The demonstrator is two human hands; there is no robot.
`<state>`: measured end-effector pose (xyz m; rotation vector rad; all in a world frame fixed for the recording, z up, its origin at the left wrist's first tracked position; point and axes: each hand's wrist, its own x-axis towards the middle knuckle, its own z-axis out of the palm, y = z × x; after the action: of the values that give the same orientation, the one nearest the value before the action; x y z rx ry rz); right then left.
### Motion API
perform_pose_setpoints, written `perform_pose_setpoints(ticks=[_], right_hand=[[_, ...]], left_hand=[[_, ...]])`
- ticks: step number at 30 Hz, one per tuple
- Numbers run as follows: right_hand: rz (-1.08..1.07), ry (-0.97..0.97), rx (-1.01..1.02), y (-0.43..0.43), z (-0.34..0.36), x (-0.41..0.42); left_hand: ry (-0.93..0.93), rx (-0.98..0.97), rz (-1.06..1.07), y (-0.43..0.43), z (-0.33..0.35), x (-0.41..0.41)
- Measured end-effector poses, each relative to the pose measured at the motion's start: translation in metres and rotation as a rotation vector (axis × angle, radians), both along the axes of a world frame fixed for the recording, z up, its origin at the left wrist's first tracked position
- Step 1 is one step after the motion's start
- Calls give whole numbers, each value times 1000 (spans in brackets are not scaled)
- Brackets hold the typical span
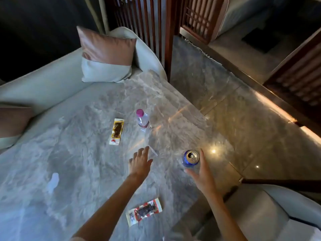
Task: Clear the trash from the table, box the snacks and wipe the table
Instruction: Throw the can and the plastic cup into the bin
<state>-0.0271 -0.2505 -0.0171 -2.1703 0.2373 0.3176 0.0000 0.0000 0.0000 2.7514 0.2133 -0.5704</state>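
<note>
On the grey marble table (pixel 78 162) stands an opened blue drink can (pixel 190 158). My right hand (pixel 201 173) is spread around its right side, fingers apart, not closed on it. My left hand (pixel 139 162) hovers open over the table, fingertips beside a small clear plastic scrap (pixel 153 151). A small water bottle with a pink cap (pixel 142 118) stands further back. One snack packet with a yellow edge (pixel 117 131) lies left of the bottle. Another snack packet with red and white print (pixel 144 212) lies near the front edge between my forearms.
A pale smear or wet patch (pixel 53 182) marks the table at the left. A light sofa (pixel 43 87) with a pink and grey cushion (pixel 106 56) borders the far side. An armchair (pixel 257 211) stands at the lower right. Wooden screens (pixel 139 23) rise behind; marble floor lies to the right.
</note>
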Motion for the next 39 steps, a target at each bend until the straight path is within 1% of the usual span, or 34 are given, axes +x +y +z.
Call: perform_pose_setpoints(ticks=[1,3,6,8,10,14,17,19,22,24,26,29,31,33,34,37,39], right_hand=[[-29,-6,54,1,-5,0],[-62,-27,73,3,-12,1],[-79,-35,81,9,-14,4],[-71,-24,105,9,-16,10],[-67,-18,120,11,-20,12],[3,-67,53,17,-21,14],[53,-71,0,25,-22,16],[82,-64,-9,34,-18,15],[128,-41,44,64,-2,12],[178,-8,120,96,11,7],[260,14,205,135,23,0],[417,108,323,202,46,-22],[518,223,393,247,57,-42],[612,418,482,290,64,-67],[665,505,511,310,69,-82],[850,664,557,365,83,-138],[954,750,543,396,90,-183]], left_hand=[[43,2,24,-2,-6,3],[72,27,62,-4,-21,5],[118,63,14,-5,-39,7],[76,91,-35,-2,-47,8],[46,69,-65,2,-55,8],[75,11,-76,9,-67,-3],[95,-50,0,16,-66,-20],[119,-136,98,26,-61,-35],[65,-311,277,53,-41,-65],[-21,-403,425,79,-20,-91],[-122,-433,590,110,2,-126],[-279,-505,865,159,30,-196],[-369,-616,1108,186,44,-251],[-480,-705,1352,202,56,-309],[-527,-724,1439,206,60,-338],[-655,-750,1609,204,68,-428],[-724,-762,1721,195,71,-485]])
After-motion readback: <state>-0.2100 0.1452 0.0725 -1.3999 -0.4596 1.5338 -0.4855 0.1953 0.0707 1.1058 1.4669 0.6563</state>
